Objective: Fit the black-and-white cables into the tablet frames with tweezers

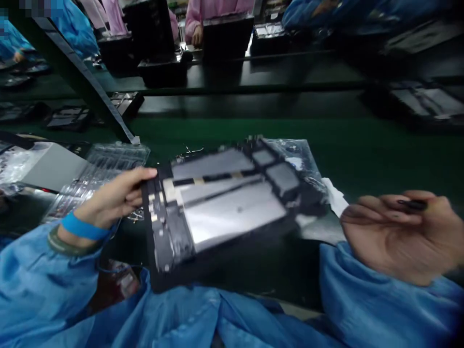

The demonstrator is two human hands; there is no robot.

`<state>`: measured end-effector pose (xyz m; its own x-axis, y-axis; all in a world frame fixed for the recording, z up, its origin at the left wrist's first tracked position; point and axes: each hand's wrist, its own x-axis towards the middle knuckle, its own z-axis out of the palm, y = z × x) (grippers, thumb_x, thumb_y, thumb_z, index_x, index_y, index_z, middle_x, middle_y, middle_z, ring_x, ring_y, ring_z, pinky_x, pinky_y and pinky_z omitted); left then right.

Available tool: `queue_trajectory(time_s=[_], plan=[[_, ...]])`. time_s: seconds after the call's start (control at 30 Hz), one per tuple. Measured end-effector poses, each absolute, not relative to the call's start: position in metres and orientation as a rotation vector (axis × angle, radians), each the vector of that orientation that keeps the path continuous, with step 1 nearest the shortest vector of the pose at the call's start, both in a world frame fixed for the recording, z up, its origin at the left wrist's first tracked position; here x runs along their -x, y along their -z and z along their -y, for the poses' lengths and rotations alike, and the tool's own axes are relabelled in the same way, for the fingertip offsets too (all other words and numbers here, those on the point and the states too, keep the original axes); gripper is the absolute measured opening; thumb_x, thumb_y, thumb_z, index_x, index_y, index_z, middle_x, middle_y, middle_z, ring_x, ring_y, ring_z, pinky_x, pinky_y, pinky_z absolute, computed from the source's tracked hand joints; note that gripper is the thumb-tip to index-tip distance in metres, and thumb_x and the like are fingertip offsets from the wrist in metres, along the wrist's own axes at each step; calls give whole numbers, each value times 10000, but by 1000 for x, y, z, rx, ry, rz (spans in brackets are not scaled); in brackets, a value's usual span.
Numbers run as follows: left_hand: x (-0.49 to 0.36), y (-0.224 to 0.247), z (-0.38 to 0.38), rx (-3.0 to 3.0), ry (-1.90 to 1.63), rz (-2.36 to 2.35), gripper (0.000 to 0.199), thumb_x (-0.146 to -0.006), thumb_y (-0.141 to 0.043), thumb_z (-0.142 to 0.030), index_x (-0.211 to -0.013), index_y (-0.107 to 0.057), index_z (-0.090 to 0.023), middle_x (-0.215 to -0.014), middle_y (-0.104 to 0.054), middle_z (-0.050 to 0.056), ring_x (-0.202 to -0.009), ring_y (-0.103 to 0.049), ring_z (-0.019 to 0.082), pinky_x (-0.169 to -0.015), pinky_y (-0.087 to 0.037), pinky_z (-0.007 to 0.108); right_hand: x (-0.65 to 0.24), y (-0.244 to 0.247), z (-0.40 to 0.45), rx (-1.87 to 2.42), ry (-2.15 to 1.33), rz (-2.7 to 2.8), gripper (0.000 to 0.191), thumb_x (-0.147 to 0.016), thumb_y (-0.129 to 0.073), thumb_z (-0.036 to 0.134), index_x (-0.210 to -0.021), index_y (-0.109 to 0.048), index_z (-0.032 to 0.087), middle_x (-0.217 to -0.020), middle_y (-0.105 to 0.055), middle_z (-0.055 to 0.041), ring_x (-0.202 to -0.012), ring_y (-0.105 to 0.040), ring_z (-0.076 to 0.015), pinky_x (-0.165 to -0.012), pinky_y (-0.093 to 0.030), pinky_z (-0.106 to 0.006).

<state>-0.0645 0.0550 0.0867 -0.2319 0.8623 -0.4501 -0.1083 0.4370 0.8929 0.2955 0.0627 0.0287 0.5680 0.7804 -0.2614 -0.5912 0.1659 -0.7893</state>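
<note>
A flat black device [232, 208] with silver panels, dark cables and small boards inside lies tilted across the middle of the view. My left hand [116, 195], with a blue band at the wrist, grips its upper left corner, thumb on top. Off to the right, apart from the device, my right hand [402, 237] is turned palm up with curled fingers, pinching a small dark object [413, 205] that is too blurred to name. Behind the device's right end are a clear plastic bag [300, 154] and a white scrap [335, 197].
Clear plastic trays [116, 159] and a grey-white box [54, 166] stand at the left. A dark slanting post [83, 77] rises there. Across the green bench [217, 128], people in pink and blue sleeves work among black cases [226, 38]. Another opened device [427, 101] lies at the right.
</note>
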Motion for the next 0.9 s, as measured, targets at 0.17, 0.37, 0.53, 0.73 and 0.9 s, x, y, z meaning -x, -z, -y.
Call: queue_trajectory(time_s=[0.17,0.37,0.53,0.73,0.9], plan=[[78,-24,-13,-754,-732,-1494,325,-582,-844,-389,-614,-628,-149,-440,-413,-50,-368,-237,25,-363,-136,169,-271,-17,-58,1026,-1109,514,175,-449,-803,293,-499,-640,254,-463,-594,8,-396,-430,-27,-383,-268,-180],[73,-17,7,-1017,-964,-1739,383,-683,-806,-431,-975,-741,-191,-513,-417,-46,-463,-327,84,-403,-216,208,-221,-10,-59,1027,-1320,1073,179,-635,-822,360,-667,-713,222,-624,-702,-20,-499,-607,-112,-477,-485,-233],[53,-17,16,-1009,-1134,-1551,384,-826,-638,-563,-851,-731,-191,-479,-382,-35,-472,-310,96,-455,-272,230,-187,3,-79,1081,-1363,1359,238,-675,-820,382,-739,-704,184,-686,-679,0,-595,-642,-124,-601,-550,-265],[42,-13,15,-832,-1195,-1432,358,-850,-602,-527,-748,-696,-197,-587,-573,23,-467,-366,99,-471,-309,253,-175,19,-94,1154,-1335,1516,255,-719,-779,415,-777,-702,178,-675,-675,-7,-599,-634,-135,-640,-528,-290],[38,-12,14,-847,-1188,-1408,324,-861,-605,-490,-760,-695,-196,-679,-607,25,-479,-384,95,-480,-309,257,-174,23,-93,1200,-1195,1684,199,-796,-694,388,-785,-712,191,-752,-694,-9,-655,-630,-137,-669,-496,-283]])
